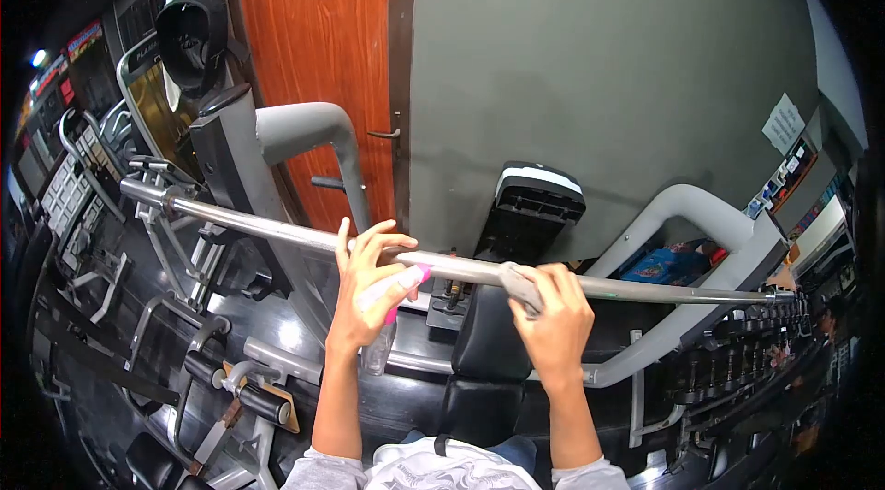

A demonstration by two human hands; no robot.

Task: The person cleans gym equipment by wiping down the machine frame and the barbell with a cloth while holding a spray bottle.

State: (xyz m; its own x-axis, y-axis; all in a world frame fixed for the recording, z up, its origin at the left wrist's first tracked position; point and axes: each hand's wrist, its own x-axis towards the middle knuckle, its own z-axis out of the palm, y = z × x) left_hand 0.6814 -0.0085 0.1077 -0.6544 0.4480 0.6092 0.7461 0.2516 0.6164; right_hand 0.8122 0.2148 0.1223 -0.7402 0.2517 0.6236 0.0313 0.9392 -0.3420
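Note:
A long metal barbell (277,230) runs across in front of me, tilted down toward the right. My left hand (364,292) holds a spray bottle (378,354) with a white and pink head and a clear body. Some of that hand's fingers stretch up near the bar; whether they touch it I cannot tell. My right hand (558,315) presses a folded grey cloth (522,289) against the bar, right of the middle. The cloth is partly hidden by the fingers.
Below the bar stands a black padded bench (493,342). Grey rack uprights (249,158) flank it. Behind are a brown door (318,57) and a grey wall (590,57) with a black and white device. Dumbbells (728,366) line the right; gym machines (212,342) fill the left.

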